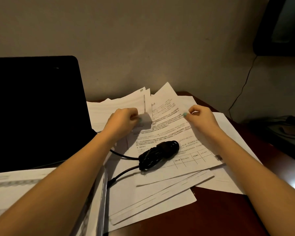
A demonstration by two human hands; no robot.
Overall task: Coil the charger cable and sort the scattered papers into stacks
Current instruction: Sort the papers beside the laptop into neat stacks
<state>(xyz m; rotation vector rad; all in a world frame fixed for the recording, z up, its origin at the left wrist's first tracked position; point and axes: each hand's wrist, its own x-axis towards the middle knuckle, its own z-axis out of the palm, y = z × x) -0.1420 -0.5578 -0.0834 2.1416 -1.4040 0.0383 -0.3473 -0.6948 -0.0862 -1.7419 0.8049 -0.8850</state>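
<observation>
Pinching printed sheet (169,126) at far edge: left hand (124,120) curled on left side, right hand (201,116) thumb-and-finger on right. Coiled charger cable (158,152) sits on same sheet, nearer end. Suggest moving coil off first, or lifting slow and level, else it slides and unwinds.

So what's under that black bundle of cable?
The coiled cable lies mostly on a printed sheet with a table on it. More papers peek out beneath; the desk directly under is covered.
</observation>
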